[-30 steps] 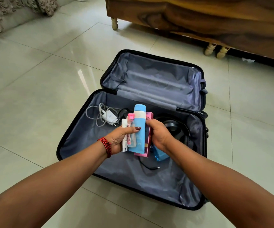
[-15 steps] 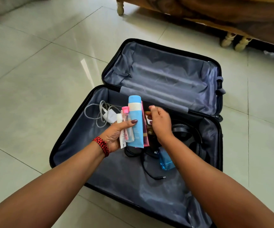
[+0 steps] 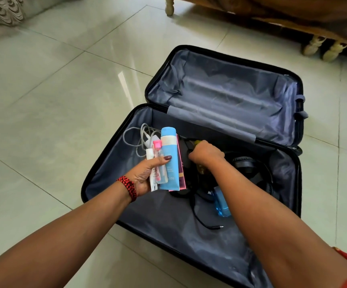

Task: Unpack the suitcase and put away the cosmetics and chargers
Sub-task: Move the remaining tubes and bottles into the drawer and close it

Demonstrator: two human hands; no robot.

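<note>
The open suitcase (image 3: 158,221) lies flat on the tiled floor with its lid (image 3: 230,96) folded back. My left hand (image 3: 145,175) grips a bundle of cosmetics over it: a blue tube (image 3: 169,156), a pink-capped clear bottle (image 3: 158,148), a small white tube (image 3: 150,154) and a pink box (image 3: 180,163). My right hand (image 3: 205,154) is curled round a small amber bottle with a yellowish top (image 3: 197,141) just right of the bundle. A white charger with its cable (image 3: 145,140), black headphones (image 3: 245,165), a blue bottle (image 3: 220,202) and a black cable (image 3: 205,223) lie inside.
A wooden piece of furniture on turned legs (image 3: 314,46) stands behind the suitcase at the top right. Patterned fabric (image 3: 2,11) shows at the top left. Pale floor tiles (image 3: 54,100) surround the case on the left and front.
My right hand has let go of the pink box and now grips a small bottle beside the bundle. My left hand still holds the cosmetics. The view has shifted left.
</note>
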